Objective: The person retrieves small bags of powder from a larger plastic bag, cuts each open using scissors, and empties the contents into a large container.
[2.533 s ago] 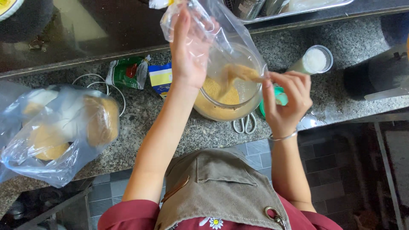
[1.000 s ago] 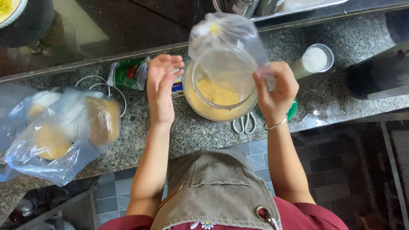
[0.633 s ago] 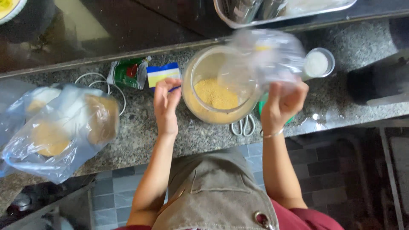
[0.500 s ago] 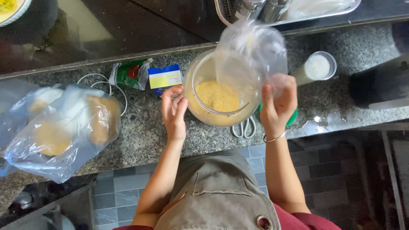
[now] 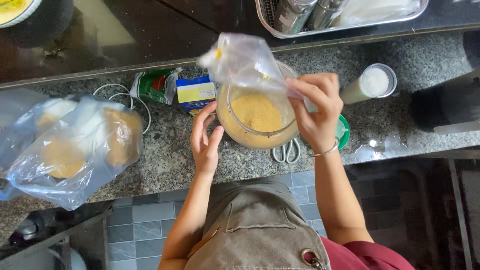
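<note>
I see my right hand (image 5: 316,112) pinching the clear empty plastic bag (image 5: 245,62) over the round glass jar of yellow-brown grains (image 5: 257,116); left hand (image 5: 205,142), fingers apart, braces the jar's nine o'clock side on the speckled tabletop (image 5: 170,155).

scissors (image 5: 285,151) mostly hidden under the glass jar (image 5: 235,122); green lid (image 5: 342,132) behind right wrist.

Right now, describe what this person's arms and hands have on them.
Both forearms are bare and neither hand is gloved. The left hand shows no jewellery. The right hand has a thin silver bangle at its wrist. A dark red sleeve shows at the upper right arm. An olive-grey apron with a metal ring covers the front.
</note>
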